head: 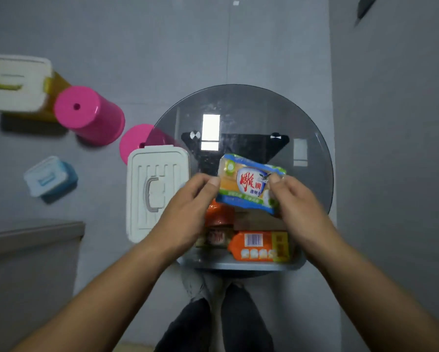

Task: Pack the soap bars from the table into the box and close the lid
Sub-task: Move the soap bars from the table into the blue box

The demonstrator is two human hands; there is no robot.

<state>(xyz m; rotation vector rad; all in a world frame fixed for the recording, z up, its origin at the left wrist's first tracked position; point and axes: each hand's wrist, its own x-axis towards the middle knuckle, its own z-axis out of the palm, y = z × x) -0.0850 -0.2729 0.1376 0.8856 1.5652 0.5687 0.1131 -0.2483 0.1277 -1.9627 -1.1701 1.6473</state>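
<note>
A blue, green and yellow soap pack is held up over the round glass table, pinched at its left edge by my left hand and at its right edge by my right hand. Below it lie orange soap packs: one with a barcode near the table's front edge, another partly hidden under my hands. A white lid with a grey handle lies flat at the table's left edge. The box itself is hard to make out beneath the packs.
Two pink stools stand on the floor to the left. A white and yellow bin and a small blue lidded box sit farther left. A grey cabinet edge is at lower left.
</note>
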